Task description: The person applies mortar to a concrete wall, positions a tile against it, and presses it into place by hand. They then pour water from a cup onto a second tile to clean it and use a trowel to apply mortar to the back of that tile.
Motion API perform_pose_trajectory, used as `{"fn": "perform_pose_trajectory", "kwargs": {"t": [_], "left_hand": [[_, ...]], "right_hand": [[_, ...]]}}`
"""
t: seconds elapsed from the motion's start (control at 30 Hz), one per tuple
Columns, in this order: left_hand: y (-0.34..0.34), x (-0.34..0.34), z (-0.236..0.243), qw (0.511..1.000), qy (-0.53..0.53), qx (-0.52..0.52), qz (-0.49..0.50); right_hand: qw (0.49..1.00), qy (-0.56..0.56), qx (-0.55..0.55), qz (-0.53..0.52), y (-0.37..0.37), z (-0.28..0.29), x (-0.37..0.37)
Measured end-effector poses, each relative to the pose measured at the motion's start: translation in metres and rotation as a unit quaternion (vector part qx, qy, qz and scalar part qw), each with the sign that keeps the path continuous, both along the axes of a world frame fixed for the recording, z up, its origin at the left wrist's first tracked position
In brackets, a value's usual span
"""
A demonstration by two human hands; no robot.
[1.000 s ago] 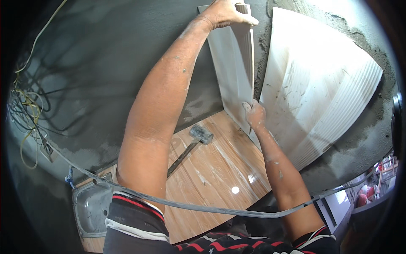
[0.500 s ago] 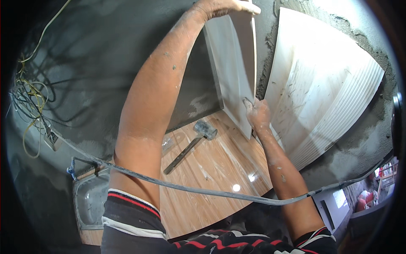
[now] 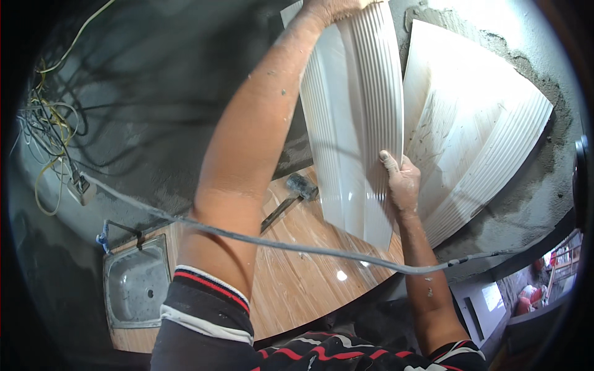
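Ribbed white panel [image 3: 356, 117] stands tilted at upper centre of the frame, held by both hands. Left grip [image 3: 341, 8] is clamped over its upper end (partly cut off by the frame's top). Right grip [image 3: 405, 184] clasps the long right edge lower down, thumb on the ribbed face; most of the panel lies left of this grip and below the other.

Right edge runs just beside a second white panel [image 3: 476, 130] on the wall, right of frame; a strip of mortar [image 3: 403, 35] shows between them near the top. Lower end sits over the wood-grained surface [image 3: 297, 290], contact not readable. Hammer [image 3: 301, 185] lies just beside the lower left edge.

Wider room to the left: dark grey wall [image 3: 154, 117] reaching the tangled cables [image 3: 49, 130]. Grey hose [image 3: 297, 246] crosses in front of both arms [image 3: 247, 142].
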State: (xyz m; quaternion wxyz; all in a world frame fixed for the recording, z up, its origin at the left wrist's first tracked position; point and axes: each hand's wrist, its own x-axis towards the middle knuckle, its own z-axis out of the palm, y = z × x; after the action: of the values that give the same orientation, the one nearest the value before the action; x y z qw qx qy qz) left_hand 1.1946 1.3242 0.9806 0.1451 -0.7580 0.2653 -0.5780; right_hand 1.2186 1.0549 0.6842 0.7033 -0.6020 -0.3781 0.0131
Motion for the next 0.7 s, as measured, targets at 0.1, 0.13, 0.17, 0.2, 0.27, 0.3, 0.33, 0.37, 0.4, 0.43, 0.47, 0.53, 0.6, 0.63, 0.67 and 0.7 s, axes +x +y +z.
{"fn": "perform_pose_trajectory", "kwargs": {"t": [0.1, 0.13, 0.17, 0.2, 0.27, 0.3, 0.33, 0.37, 0.4, 0.43, 0.47, 0.53, 0.6, 0.63, 0.67, 0.7], "left_hand": [[-0.025, -0.029, -0.057, 0.962, -0.238, -0.13, 0.039], [-0.029, -0.033, -0.074, 0.943, -0.254, -0.199, 0.079], [-0.028, -0.041, -0.099, 0.919, -0.266, -0.264, 0.123], [-0.025, -0.054, -0.125, 0.906, -0.266, -0.288, 0.159], [-0.03, -0.082, -0.184, 0.873, -0.259, -0.338, 0.236], [-0.039, -0.095, -0.207, 0.853, -0.257, -0.364, 0.272], [-0.043, -0.107, -0.235, 0.841, -0.235, -0.39, 0.293], [-0.05, -0.12, -0.258, 0.828, -0.214, -0.414, 0.312], [-0.064, -0.126, -0.276, 0.789, -0.158, -0.503, 0.314], [-0.077, -0.137, -0.288, 0.742, -0.101, -0.584, 0.314], [-0.088, -0.149, -0.292, 0.709, -0.011, -0.649, 0.276], [-0.103, -0.182, -0.306, 0.661, 0.08, -0.705, 0.246], [-0.113, -0.21, -0.32, 0.642, 0.147, -0.712, 0.243], [-0.113, -0.222, -0.327, 0.639, 0.147, -0.714, 0.245], [-0.11, -0.234, -0.338, 0.625, 0.147, -0.73, 0.233], [-0.106, -0.247, -0.351, 0.61, 0.147, -0.746, 0.224]], "right_hand": [[0.991, 0.047, -0.121, 0.017, -0.015, 0.006, 0.003], [0.993, 0.084, -0.06, 0.051, -0.021, 0.005, 0.006], [0.988, 0.127, -0.001, 0.089, -0.022, -0.003, 0.007], [0.986, 0.145, -0.029, 0.081, -0.025, -0.004, 0.003], [0.978, 0.181, -0.068, 0.08, -0.034, -0.004, -0.014], [0.976, 0.181, -0.072, 0.095, -0.037, -0.008, -0.019], [0.972, 0.199, -0.06, 0.112, -0.04, -0.015, -0.023], [0.967, 0.216, -0.046, 0.129, -0.043, -0.022, -0.028], [0.966, 0.215, -0.053, 0.137, -0.048, -0.031, -0.027], [0.963, 0.221, -0.054, 0.145, -0.05, -0.042, -0.027], [0.963, 0.222, -0.055, 0.144, -0.053, -0.049, -0.026], [0.958, 0.236, -0.09, 0.136, -0.053, -0.066, -0.044], [0.945, 0.266, -0.1, 0.16, -0.054, -0.074, -0.07], [0.944, 0.268, -0.103, 0.161, -0.056, -0.08, -0.083], [0.937, 0.286, -0.097, 0.175, -0.057, -0.089, -0.095], [0.928, 0.306, -0.092, 0.191, -0.06, -0.095, -0.11]]}}
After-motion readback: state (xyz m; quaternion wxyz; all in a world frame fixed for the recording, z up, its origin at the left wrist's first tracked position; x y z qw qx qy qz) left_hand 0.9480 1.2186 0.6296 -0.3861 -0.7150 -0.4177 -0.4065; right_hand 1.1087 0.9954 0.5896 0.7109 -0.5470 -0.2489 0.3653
